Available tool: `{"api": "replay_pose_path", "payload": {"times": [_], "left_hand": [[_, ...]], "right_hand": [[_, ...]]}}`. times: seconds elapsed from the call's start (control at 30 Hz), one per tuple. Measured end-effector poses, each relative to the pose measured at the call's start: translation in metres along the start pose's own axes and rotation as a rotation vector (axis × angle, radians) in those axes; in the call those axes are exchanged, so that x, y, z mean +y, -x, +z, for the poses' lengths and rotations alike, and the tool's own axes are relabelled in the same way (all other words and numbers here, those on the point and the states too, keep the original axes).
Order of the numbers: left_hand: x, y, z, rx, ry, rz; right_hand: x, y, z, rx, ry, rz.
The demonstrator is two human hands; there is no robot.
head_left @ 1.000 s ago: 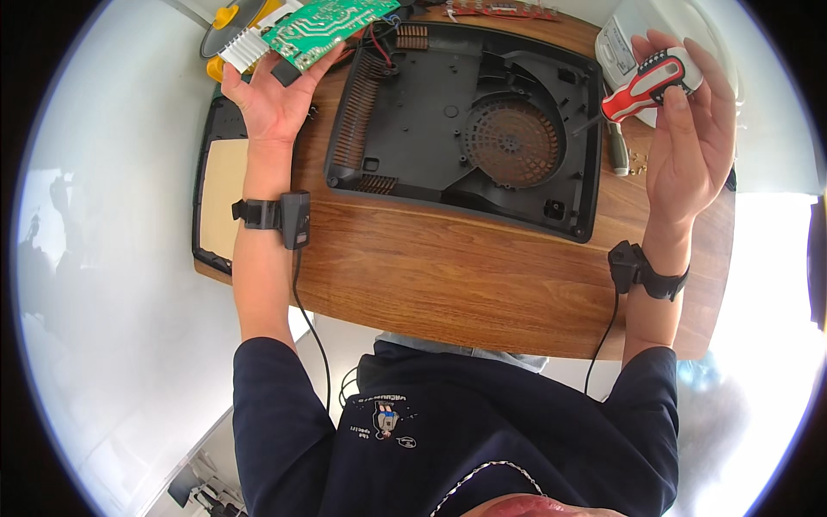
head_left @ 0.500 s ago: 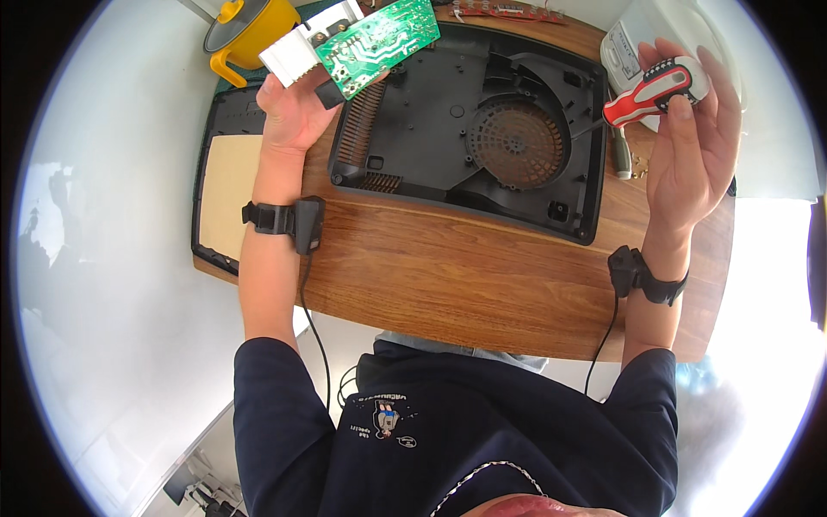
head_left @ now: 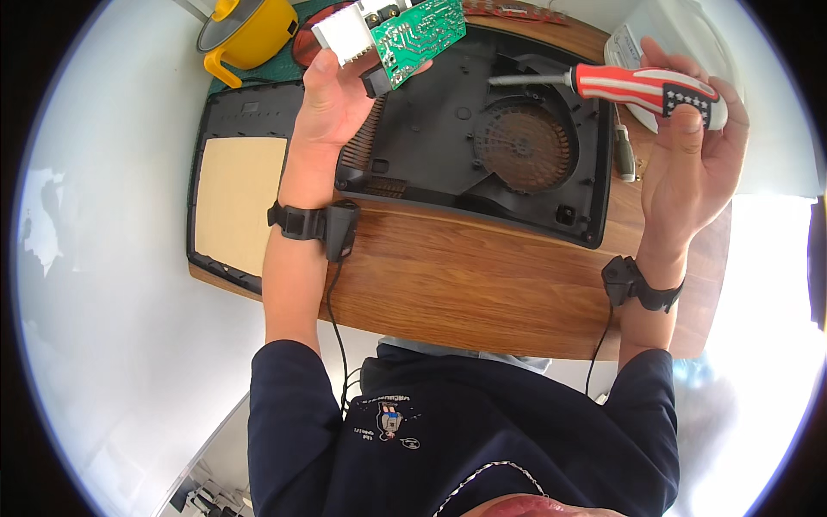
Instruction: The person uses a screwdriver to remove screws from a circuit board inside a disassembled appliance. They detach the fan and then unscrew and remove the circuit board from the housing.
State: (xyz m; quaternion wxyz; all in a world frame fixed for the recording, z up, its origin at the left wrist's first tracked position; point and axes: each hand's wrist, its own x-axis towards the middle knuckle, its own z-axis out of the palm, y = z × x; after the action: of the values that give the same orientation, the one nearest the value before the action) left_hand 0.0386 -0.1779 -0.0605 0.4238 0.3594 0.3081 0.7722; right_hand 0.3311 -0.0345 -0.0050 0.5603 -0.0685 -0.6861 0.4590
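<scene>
My left hand (head_left: 336, 99) is closed on a green circuit board (head_left: 422, 41), its soldered side facing me. A pale metal heat sink (head_left: 346, 34) is fixed along the board's left side, and a black block sits at its lower corner. My right hand (head_left: 693, 159) grips a screwdriver (head_left: 637, 84) by its red, white and dark handle with white stars. The shaft points left, above the black plastic housing (head_left: 431, 142). That housing lies open on the table, with a round vent grille (head_left: 525, 145) at its right and slotted vents at its left.
At the left lies a black-framed panel (head_left: 241, 202) with a tan sheet. A yellow pot (head_left: 250, 34) stands at the far left and a white container (head_left: 680, 52) at the far right. A second screwdriver (head_left: 624, 155) lies beside the housing on the wooden table (head_left: 465, 284).
My left hand has moved right with the circuit board. In my right hand the screwdriver has swung up from pointing down-left to nearly level, its shaft now fully visible.
</scene>
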Motion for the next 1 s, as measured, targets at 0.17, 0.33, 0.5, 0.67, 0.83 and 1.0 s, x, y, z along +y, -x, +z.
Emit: {"api": "replay_pose_path", "payload": {"times": [0.17,0.33,0.5,0.67,0.83,1.0], "left_hand": [[0.003,0.004,-0.028,-0.060,-0.170,-0.039],[0.008,0.004,-0.025,-0.128,-0.140,-0.046],[0.010,0.003,-0.015,-0.095,-0.096,-0.070],[0.012,-0.004,0.002,0.009,-0.008,-0.142],[0.006,0.005,-0.011,-0.008,-0.152,-0.062],[0.003,0.004,-0.010,-0.064,-0.175,-0.039]], "right_hand": [[-0.005,-0.012,0.029,0.006,-0.104,0.034],[-0.016,-0.015,0.061,0.028,-0.065,0.032],[-0.013,-0.005,0.074,-0.002,-0.202,0.096],[-0.002,-0.008,0.082,0.029,-0.318,0.060],[0.003,-0.010,0.086,0.083,-0.335,0.116],[0.010,-0.008,0.081,0.096,-0.381,0.153]]}}
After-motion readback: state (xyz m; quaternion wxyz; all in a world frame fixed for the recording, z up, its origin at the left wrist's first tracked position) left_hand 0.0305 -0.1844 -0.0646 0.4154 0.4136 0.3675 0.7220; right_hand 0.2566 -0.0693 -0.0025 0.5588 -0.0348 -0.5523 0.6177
